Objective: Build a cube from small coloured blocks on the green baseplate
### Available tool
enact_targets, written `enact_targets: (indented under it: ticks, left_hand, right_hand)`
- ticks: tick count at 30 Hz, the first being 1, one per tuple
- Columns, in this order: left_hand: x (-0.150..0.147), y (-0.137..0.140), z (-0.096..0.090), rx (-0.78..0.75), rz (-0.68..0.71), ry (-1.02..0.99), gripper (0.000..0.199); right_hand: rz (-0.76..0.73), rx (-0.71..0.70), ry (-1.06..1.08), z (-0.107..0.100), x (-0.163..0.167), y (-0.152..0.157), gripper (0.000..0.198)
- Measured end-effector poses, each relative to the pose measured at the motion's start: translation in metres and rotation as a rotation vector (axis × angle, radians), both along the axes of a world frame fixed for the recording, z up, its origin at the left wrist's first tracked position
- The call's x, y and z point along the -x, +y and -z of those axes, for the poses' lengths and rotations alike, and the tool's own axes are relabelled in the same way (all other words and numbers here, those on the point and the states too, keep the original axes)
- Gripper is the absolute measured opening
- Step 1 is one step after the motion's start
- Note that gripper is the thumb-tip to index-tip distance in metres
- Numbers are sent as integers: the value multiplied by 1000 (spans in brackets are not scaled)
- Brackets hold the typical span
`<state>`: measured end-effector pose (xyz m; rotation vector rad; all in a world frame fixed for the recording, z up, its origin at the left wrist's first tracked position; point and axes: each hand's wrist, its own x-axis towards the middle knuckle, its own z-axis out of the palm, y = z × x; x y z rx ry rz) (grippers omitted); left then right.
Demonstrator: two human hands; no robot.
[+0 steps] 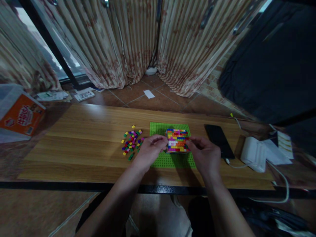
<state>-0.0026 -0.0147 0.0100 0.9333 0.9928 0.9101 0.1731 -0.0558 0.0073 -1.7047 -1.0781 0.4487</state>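
Observation:
A block of stacked toy bricks [177, 141] in many colours stands on a green studded baseplate [160, 161] on the wooden table. My left hand [153, 148] is at the block's left side, its fingers curled and pressed together, the tips at the block's edge. At the right side is my right hand [206, 153], thumb and forefinger pinched close to the block's edge. Whether either hand has a small brick between its fingertips is too small to tell. Loose toy bricks [130, 143] lie scattered left of the baseplate, partly behind my left hand.
A black phone [219, 140] with a white cable lies right of the baseplate. Beyond it are a white device [253, 154] and papers [277, 153]. A clear box with an orange label [22, 113] stands at far left. Curtains [138, 42] hang behind the table [81, 141].

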Motion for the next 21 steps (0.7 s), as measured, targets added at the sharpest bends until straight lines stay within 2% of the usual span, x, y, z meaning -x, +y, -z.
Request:
enact_targets:
  ticks: [9, 15, 17, 21]
  left_hand:
    - [-1, 0, 2, -16, 25, 18, 12]
    - [5, 2, 1, -26, -2, 15, 13]
    - [17, 9, 1, -62, -59, 57, 12]
    - [61, 30, 1, -199, -229, 267, 12]
  right_hand:
    - [27, 34, -95, -7, 4, 0, 27]
    - [43, 104, -153, -2, 1, -1, 28]
    - [63, 73, -177, -1, 1, -3, 27]
    - [103, -123, -282, -5, 11, -10, 26]
